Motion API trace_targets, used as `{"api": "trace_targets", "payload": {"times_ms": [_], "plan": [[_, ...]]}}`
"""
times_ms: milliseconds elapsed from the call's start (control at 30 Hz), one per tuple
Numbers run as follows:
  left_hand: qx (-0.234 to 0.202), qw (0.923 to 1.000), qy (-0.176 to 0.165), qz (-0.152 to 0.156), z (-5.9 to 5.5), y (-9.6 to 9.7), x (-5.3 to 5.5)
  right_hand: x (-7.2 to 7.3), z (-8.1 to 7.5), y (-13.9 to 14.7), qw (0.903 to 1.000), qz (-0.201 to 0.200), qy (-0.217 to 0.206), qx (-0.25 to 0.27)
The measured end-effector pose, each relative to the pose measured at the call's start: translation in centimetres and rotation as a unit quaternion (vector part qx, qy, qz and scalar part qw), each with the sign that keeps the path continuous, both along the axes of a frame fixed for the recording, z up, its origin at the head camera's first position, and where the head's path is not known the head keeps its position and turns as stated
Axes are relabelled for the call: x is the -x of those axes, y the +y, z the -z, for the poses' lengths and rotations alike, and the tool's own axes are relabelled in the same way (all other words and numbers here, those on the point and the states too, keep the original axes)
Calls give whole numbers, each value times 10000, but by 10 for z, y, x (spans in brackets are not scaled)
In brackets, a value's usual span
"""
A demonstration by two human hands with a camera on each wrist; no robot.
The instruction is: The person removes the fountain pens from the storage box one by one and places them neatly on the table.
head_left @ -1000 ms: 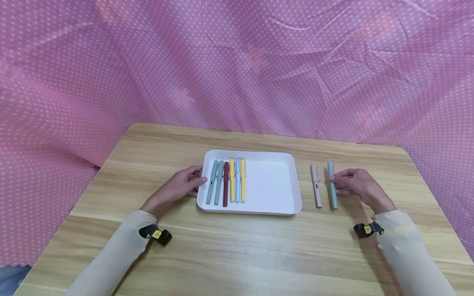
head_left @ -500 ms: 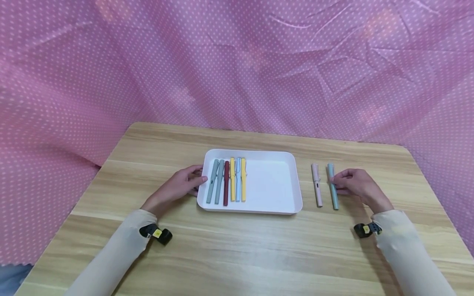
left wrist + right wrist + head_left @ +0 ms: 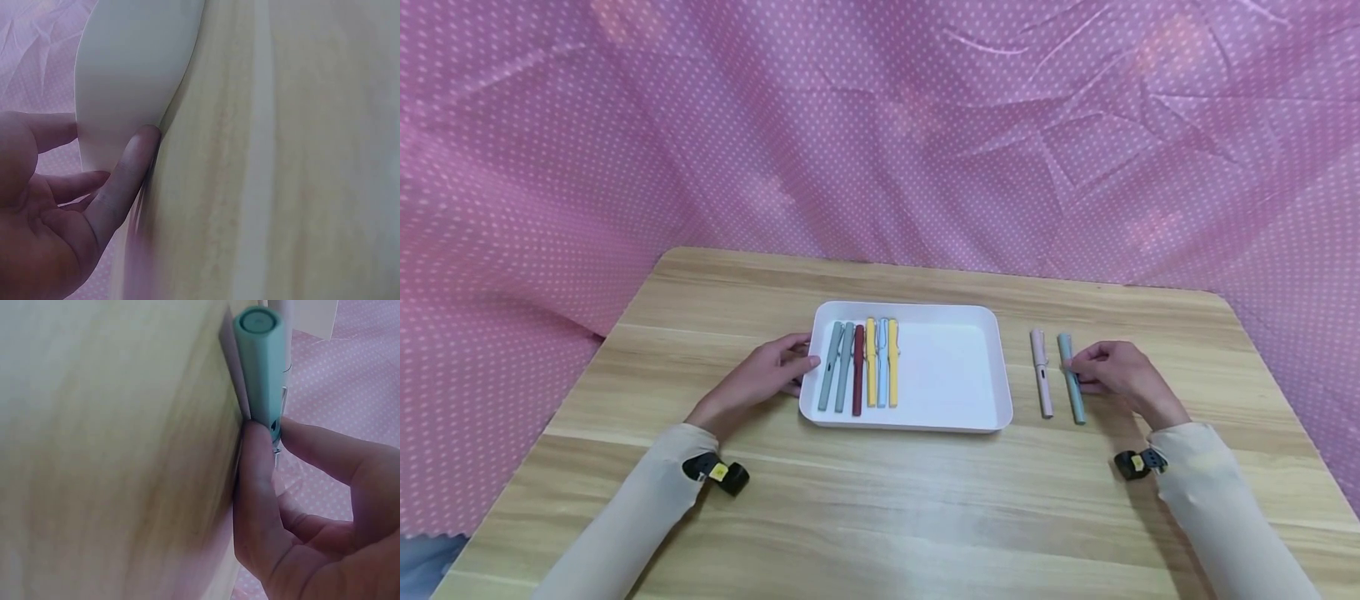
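My left hand (image 3: 767,368) grips the left end of a white tray (image 3: 955,432), thumb over the rim and other fingers at the outer wall (image 3: 119,87). In the tray's left half lie two grey-green pens (image 3: 844,367), a dark red pen (image 3: 857,375), two yellow pens (image 3: 892,362) and a light blue pen (image 3: 882,367), side by side. My right hand (image 3: 1116,371) pinches a teal capped pen (image 3: 1072,392) around its middle, right of the tray. In the right wrist view, thumb and finger sit on either side of the teal pen (image 3: 261,369), its round end towards the camera.
A pale pink pen (image 3: 1042,375) lies on the wooden table (image 3: 880,508) between the tray and the teal pen. Pink dotted cloth (image 3: 880,142) hangs behind the table's far edge and at its sides. Each wrist carries a small black camera (image 3: 730,478).
The teal pen has shifted slightly left towards the pink pen in my right hand, its far end moving most. My left hand stays on the tray, and the pens in the tray keep their places.
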State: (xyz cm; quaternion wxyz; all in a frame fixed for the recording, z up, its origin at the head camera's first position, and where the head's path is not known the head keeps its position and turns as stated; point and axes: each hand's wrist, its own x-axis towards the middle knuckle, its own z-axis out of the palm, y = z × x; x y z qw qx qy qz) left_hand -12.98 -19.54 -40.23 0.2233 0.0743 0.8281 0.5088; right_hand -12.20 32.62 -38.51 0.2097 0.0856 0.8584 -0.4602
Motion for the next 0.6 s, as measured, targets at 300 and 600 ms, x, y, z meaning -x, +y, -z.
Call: {"api": "trace_targets", "payload": {"times_ms": [300,600], "plan": [[-44,10000,-46,21,-1,0,0,-2,0,-1,10000,41,-63,-56],[-24,10000,-44,-16,0,0,0,-2,2,1,10000,8,24,-60]]}}
